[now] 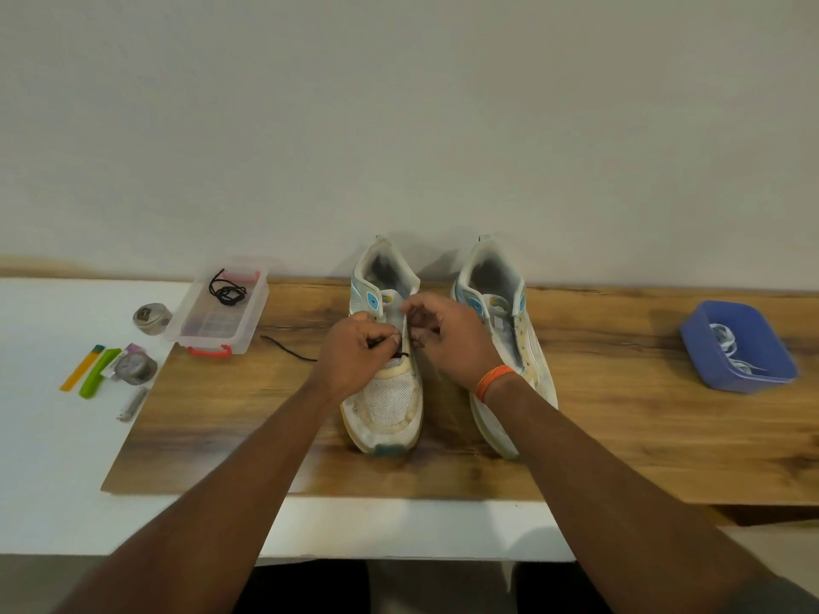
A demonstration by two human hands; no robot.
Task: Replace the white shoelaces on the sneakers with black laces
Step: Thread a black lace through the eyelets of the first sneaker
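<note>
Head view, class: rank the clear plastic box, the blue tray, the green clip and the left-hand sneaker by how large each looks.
1. left-hand sneaker
2. blue tray and clear plastic box: they look alike in size, so left unranked
3. green clip

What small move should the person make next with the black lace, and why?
Probably pull the black lace through the eyelet. The left hand pinches it at the left sneaker, its tail trails slack on the board, and the right hand steadies the eyelet side.

No legible text or labels anywhere.
</note>
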